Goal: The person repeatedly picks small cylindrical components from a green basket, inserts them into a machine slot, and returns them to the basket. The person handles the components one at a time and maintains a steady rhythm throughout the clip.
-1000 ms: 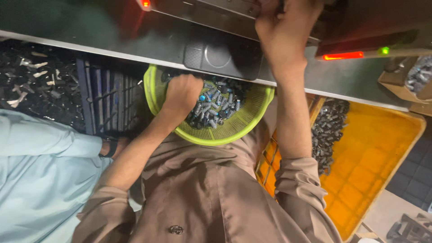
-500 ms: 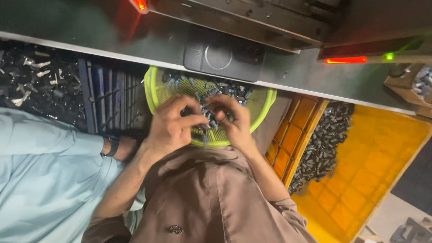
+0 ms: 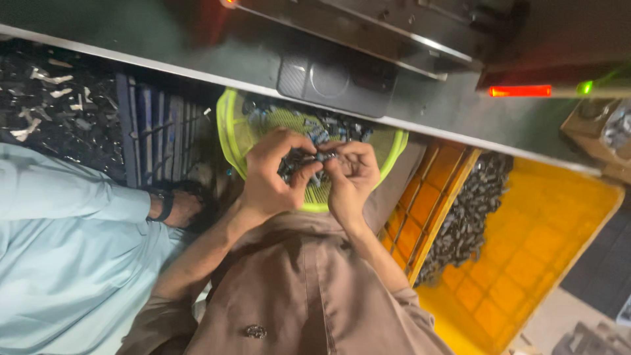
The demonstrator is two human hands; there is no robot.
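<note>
Small dark metal parts (image 3: 309, 161) are held between the fingertips of both hands, over the middle of a round lime-green plastic basket (image 3: 231, 131), which lies on the lap of the person in the brown shirt.

From largest to smallest: a long grey-green metal machine bench (image 3: 453, 108) runs across the top of the view, with a red light bar (image 3: 520, 91) and a small green lamp (image 3: 584, 87) at its right end. Below it on the right stands a big yellow-orange plastic crate (image 3: 545, 243) with a heap of dark metal pieces (image 3: 470, 210) along its left side. On the left, a sleeve in light blue cloth (image 3: 66, 263) belongs to another person, whose wrist carries a dark watch (image 3: 164, 205). Behind this there is a dark pile of metal scrap (image 3: 52, 105).

The left hand (image 3: 273, 177) is closed, thumb against the fingers, pinching the parts from the left side. The right hand (image 3: 351, 177) is curled and pinches them from the right. Both hands meet at the same point, so neither is clearly nearer. The parts are directly between the hands, with more loose ones just beneath in the basket. The held parts seem to lie across, from one hand to the other, but they are too small to be sure of their long axis.
</note>
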